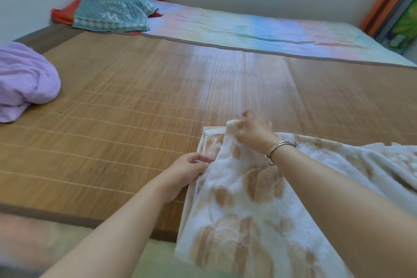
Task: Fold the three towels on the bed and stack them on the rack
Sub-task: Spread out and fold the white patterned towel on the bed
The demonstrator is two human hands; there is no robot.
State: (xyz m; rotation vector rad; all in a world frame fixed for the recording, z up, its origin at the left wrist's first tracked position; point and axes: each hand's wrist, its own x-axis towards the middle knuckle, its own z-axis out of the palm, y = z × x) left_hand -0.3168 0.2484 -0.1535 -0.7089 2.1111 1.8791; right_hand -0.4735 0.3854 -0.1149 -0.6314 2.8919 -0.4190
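teal pillow (112, 10) — far left | pastel sheet (259, 27) beyond bamboo mat (112, 101)

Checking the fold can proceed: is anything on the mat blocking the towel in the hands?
Nothing visible does. Both the left hand and right hand already grip the patterned towel; the bamboo mat beside it is bare. The rack is out of view.

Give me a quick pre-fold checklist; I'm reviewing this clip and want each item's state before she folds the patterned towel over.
1. Left hand grips the white and tan towel at its left edge: ok.
2. Right hand pinches the far corner: ok.
3. Towel lying flat: not ok, bunched on the right.
4. Bare bamboo mat ahead: ok.
5. Purple towel folded: not ok, crumpled.
6. Rack in view: cannot tell.
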